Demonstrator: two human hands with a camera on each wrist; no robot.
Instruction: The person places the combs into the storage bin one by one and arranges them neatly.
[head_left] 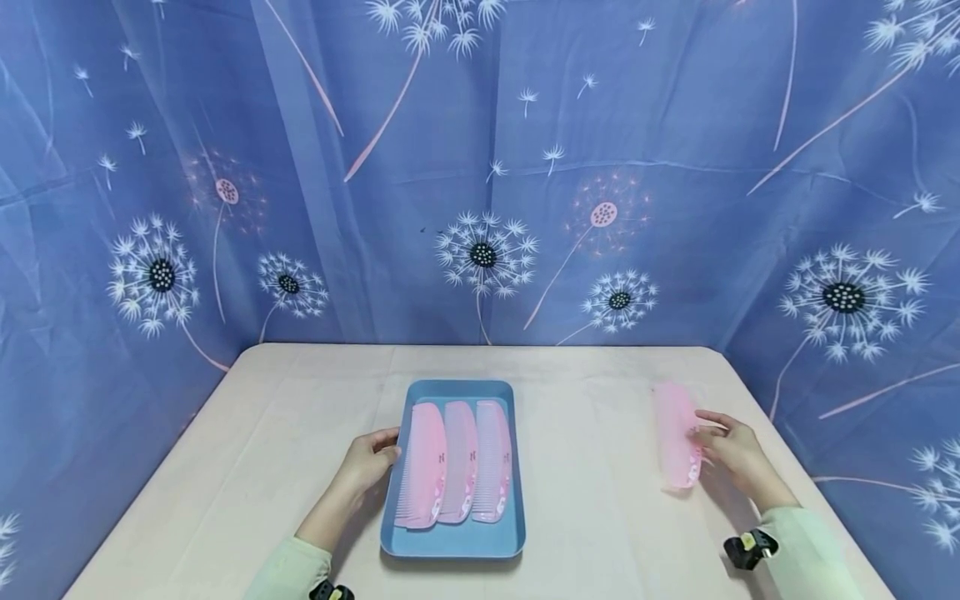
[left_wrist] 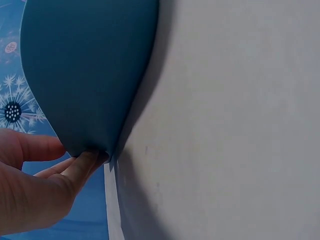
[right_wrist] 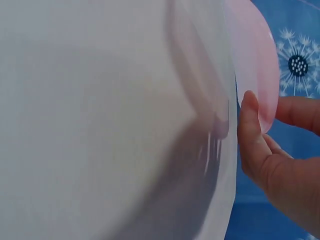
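Observation:
A blue rectangular tray (head_left: 450, 546) rests on the table. Three pink combs lie side by side inside it: a left comb (head_left: 427, 467), a middle comb (head_left: 461, 467) and a right comb (head_left: 492, 462). My left hand (head_left: 363, 465) holds the tray's left side; in the left wrist view, thumb and fingers pinch the edge of the tray (left_wrist: 90, 75). Far to the right, my right hand (head_left: 735, 452) pinches another pink comb (head_left: 675, 437) by its right edge. The right wrist view shows this comb (right_wrist: 257, 55) between thumb and fingers, with a shadow cast beside it.
A pale cloth covers the table (head_left: 585, 467). Blue dandelion-print curtains (head_left: 555, 183) stand behind it and along both sides. A black wrist camera (head_left: 750, 547) sits at the right sleeve's cuff; another wrist camera (head_left: 331, 590) shows at the left cuff.

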